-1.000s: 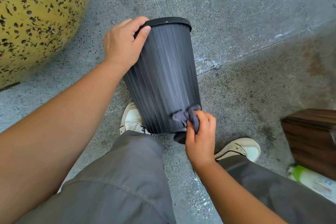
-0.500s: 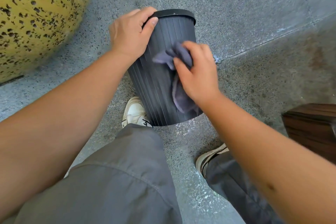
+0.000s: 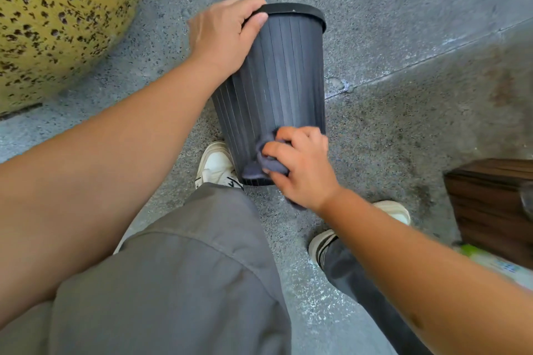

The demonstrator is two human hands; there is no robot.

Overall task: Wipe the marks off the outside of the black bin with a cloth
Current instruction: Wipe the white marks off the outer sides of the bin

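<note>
The black ribbed bin (image 3: 284,81) stands tilted on the grey floor, its rim pointing away from me. My left hand (image 3: 223,34) grips the rim at its upper left, thumb on the outer wall. My right hand (image 3: 302,168) holds a bunched dark grey cloth (image 3: 266,164) and presses it against the bin's lower wall, near the base. Part of the cloth is hidden under my fingers. The wall above the cloth shows a faint pale sheen.
A large yellow speckled sphere (image 3: 57,17) fills the upper left. A dark wooden box (image 3: 493,204) stands at the right, a green-and-white packet (image 3: 490,261) beside it. My white shoes (image 3: 216,166) and grey trousers (image 3: 187,282) are just below the bin.
My right hand has swept the cloth from the bin's upper wall down to near its base. The left hand has kept its grip on the rim.
</note>
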